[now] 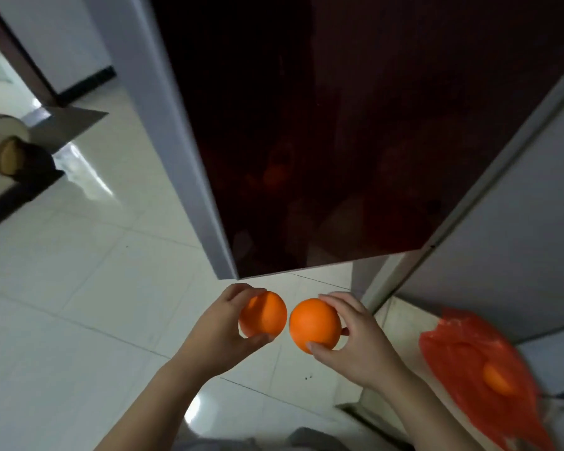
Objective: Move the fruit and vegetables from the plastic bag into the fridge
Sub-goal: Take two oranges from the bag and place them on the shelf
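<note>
Dark red glossy fridge door fills 12 o'clock, grey edge running down toward centre. Pale tiled floor spreads from 9 to 6. Orange plastic bag lies at 4 o'clock against a grey panel, a bagged orange showing through it. Your left hand, at 6 o'clock, curls fingers and thumb round the left orange. Your right hand, just beside it toward 5, grips the right orange likewise. Both fruits are nearly touching, below the door's bottom corner.
</note>
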The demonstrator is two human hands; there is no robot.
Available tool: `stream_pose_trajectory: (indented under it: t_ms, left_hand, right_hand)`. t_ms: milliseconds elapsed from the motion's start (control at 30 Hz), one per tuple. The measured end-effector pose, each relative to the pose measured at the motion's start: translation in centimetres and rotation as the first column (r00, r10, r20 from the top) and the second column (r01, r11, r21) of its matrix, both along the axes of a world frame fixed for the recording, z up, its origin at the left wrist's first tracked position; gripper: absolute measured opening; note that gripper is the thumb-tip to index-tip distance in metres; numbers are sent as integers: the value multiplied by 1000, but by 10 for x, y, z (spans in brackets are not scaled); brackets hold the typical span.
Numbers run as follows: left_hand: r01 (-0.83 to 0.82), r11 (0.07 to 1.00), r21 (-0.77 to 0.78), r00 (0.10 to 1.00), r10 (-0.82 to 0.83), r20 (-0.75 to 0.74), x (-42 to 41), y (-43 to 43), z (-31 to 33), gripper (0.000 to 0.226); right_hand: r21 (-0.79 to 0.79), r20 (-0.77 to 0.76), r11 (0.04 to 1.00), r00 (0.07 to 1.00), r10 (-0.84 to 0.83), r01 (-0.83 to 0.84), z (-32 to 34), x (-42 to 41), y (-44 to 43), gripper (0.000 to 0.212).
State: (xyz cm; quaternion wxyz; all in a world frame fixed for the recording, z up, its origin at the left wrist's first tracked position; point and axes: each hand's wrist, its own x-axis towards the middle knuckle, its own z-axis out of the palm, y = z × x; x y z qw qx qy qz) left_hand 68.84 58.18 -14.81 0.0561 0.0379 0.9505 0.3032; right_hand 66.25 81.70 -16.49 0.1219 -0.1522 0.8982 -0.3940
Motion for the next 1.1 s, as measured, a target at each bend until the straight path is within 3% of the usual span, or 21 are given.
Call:
stream_pose_trajectory:
  t_ms: [167,567,867,1100]
  left_hand:
    - [-85,996,-12,996,85,21,27,-118,-3,73]
    - [-264,964,31,965,263,15,55,-404,5,71]
    - [-274,960,51,961,272,43,3,-488,-11,73]
    - [-111,994,19,994,111,4,-147,-503,-14,73]
  right_hand:
    - [48,20,987,988,150,-151,1,2,-127,75]
    - [61,77,953,953,292,-297,7,-13,-419,75]
    - [79,87,948,950,300,-307,-3,-80,-500,75]
    - [35,41,993,993,112,-113,-11,-187,-506,76]
